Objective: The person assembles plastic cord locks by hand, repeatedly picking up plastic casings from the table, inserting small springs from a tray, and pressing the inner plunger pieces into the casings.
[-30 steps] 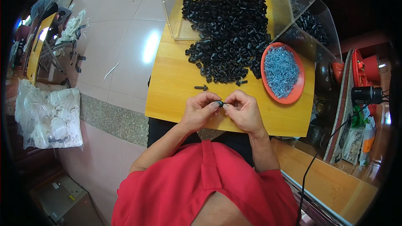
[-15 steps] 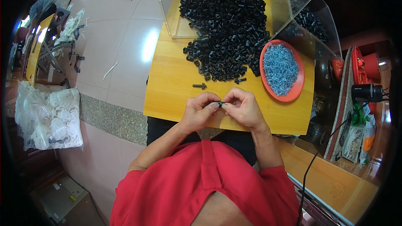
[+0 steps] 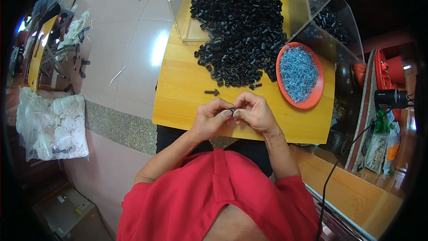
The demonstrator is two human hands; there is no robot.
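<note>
Above the near edge of the yellow table (image 3: 178,102), my left hand (image 3: 210,118) and my right hand (image 3: 256,114) meet fingertip to fingertip. Between them is a small black plastic part (image 3: 232,111), mostly covered by the fingers. My left hand is closed on it with thumb and forefinger. The right fingertips pinch at the same spot; whether they grip the part or something tiny on it is hidden. Just beyond my hands lie two loose black pieces, one a slim stem-shaped piece (image 3: 211,92) and the other a similar piece (image 3: 255,86).
A big heap of black plastic parts (image 3: 243,31) covers the far table, partly inside a clear plastic box (image 3: 178,22). A red oval plate (image 3: 307,104) of small shiny metal-like pieces (image 3: 298,73) stands at right. Another clear bin (image 3: 332,24) holds more black parts.
Both hands stay together around the black part. My right fingers have shifted slightly left and closer over it, covering more of it.
</note>
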